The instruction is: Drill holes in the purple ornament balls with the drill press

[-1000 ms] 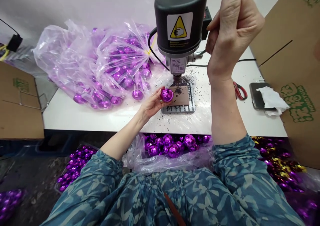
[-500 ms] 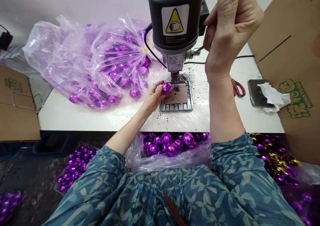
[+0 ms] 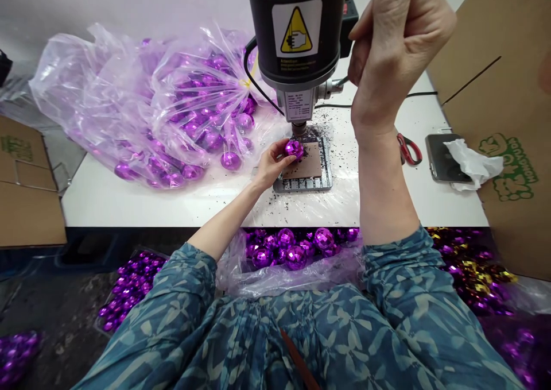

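Between the fingers of my left hand (image 3: 273,163) is a shiny purple faceted ball (image 3: 294,149), held just under the chuck of a black drill press (image 3: 297,31). Below the ball lies a brown board (image 3: 307,163) on the press's metal base plate (image 3: 326,184), strewn with dark shavings. My right hand (image 3: 400,45) is raised on the right of the press, closed around its feed lever (image 3: 341,83); most of the lever is hidden by the fingers. Any drill bit is hard to make out behind the ball.
A clear bag (image 3: 142,108) of purple balls fills the table's left side. More balls (image 3: 296,257) lie in an open bag at the front edge. Red-handled scissors (image 3: 408,150), a phone (image 3: 443,159) and crumpled tissue (image 3: 476,163) are at right, beside a cardboard box (image 3: 512,126).
My left hand has moved the purple ball slightly right, in under the drill chuck. My right hand stays on the lever. The whole view has shifted a little.
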{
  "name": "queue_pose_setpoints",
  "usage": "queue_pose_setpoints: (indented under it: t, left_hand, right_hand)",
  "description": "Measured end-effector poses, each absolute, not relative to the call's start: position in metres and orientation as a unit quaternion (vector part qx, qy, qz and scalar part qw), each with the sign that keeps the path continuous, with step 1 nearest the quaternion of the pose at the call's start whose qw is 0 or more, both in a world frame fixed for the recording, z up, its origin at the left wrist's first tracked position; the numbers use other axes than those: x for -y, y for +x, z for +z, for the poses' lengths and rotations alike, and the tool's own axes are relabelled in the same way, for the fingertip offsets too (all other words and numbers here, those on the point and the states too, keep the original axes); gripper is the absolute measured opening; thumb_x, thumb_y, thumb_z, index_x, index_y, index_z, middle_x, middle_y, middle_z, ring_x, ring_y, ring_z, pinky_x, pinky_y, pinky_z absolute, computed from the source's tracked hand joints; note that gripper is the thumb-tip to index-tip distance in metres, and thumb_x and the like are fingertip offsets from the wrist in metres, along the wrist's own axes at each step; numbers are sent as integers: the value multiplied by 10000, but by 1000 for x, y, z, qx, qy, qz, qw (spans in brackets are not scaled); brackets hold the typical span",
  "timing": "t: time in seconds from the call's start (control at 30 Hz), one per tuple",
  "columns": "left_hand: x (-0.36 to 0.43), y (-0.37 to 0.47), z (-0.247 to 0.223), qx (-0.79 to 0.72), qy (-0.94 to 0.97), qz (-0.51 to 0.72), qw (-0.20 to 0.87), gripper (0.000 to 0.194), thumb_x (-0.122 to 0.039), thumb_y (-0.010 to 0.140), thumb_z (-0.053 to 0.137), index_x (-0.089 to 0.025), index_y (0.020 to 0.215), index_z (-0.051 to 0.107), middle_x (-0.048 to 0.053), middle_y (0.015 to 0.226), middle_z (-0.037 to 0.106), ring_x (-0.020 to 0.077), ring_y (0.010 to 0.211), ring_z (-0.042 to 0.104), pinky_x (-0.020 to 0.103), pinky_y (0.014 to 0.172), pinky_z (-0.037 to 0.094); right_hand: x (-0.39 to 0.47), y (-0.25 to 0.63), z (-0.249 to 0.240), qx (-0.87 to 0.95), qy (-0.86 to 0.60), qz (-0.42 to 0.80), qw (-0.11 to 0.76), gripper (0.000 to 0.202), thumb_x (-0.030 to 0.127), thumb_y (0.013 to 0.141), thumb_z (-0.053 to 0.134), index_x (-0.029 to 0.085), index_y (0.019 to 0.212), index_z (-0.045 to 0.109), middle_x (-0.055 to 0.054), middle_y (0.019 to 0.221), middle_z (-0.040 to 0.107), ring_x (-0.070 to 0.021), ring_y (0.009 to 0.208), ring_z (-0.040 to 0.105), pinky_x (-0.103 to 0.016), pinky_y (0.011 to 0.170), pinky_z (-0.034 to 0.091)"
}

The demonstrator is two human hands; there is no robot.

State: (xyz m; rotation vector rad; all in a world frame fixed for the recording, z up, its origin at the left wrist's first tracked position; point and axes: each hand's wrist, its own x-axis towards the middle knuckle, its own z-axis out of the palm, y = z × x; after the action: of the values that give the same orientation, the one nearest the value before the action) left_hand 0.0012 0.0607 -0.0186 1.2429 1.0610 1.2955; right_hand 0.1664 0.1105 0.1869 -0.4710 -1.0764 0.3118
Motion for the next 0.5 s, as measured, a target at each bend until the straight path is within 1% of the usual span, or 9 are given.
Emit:
queue_pose_setpoints:
  t: [0.07,0.13,0.2,0.23,0.33,0.43,0.5]
  left_hand:
    - [-59,4,-17,-440,520,529,506,622,-412,751,980,-234,1278,702,111,1342,769,309,1334,711,517,1248,508]
    - [-58,7,-16,-443,524,525,504,621,-392,745,983,-237,1273,695,113,1343,757,322,1377,684,519,1266,490]
    - [-58,10,-17,-442,529,524,500,622,-390,739,988,-253,1265,686,111,1350,744,333,1430,646,528,1284,473]
    - [-57,12,-18,-441,532,524,498,630,-395,735,992,-263,1266,681,110,1364,734,338,1455,627,532,1293,464]
    - [-55,15,-20,-434,545,525,489,668,-417,716,1005,-272,1279,676,112,1409,700,351,1484,603,533,1307,450]
    - [-51,17,-22,-435,572,517,465,669,-431,720,1004,-264,1283,683,107,1401,697,352,1484,604,531,1326,424]
    - [-50,18,-22,-429,588,515,452,672,-450,734,997,-263,1293,676,106,1411,702,345,1494,597,534,1343,396]
  right_hand:
    - [-111,166,186,514,-220,135,818,529,559,1051,331,215,650,366,75,521,236,-33,430,140,-231,527,301]
    - [-112,166,186,520,-212,130,817,564,671,975,384,211,649,400,73,524,247,-33,429,155,-238,522,307]
    - [-112,166,185,517,-198,131,823,588,731,896,449,201,644,422,73,528,247,-28,428,172,-242,518,300]
    - [-112,166,185,514,-189,130,827,596,738,881,466,194,641,426,73,529,244,-23,427,172,-240,515,288]
    - [-111,165,186,511,-179,121,832,605,730,892,470,183,637,427,72,529,246,-9,419,163,-227,510,287]
    - [-109,165,186,515,-228,105,819,593,734,885,398,198,631,412,66,519,247,-17,423,162,-231,512,315]
    - [-106,166,187,517,-262,107,808,590,731,872,346,199,626,406,57,518,241,-26,440,166,-237,519,307]
